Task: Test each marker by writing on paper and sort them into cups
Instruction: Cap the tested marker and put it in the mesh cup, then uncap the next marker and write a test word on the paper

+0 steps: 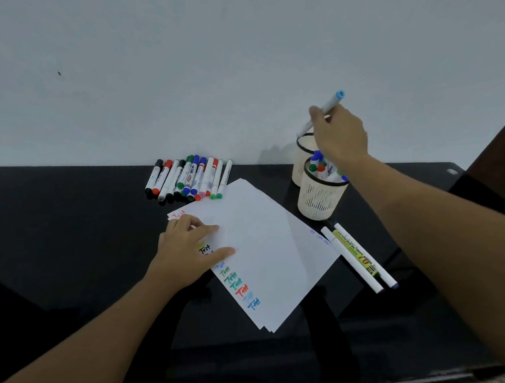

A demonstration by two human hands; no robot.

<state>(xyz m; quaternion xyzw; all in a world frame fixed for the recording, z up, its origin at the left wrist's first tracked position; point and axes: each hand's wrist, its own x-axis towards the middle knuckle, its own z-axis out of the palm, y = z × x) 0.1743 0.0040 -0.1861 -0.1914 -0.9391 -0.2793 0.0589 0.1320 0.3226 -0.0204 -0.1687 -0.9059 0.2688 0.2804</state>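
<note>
Right hand (340,134) gripped blue-capped marker (326,108) above rear cup (301,158) — left hand (188,251), fingers flat, pressed paper (260,250) left of it.

1. On my feed I see two bare forearms, each ending in a bare hand: the left hand (188,251) and the right hand (340,134).
2. I find no sleeve or cuff on either forearm as far as the picture's lower and right borders.
3. I see no glove, ring, watch or band on either hand or wrist.
4. The left hand shows four fingers and a thumb; nails are too blurred to report.
5. The right hand shows its back and knuckles; its fingertips are mostly hidden from me.
</note>
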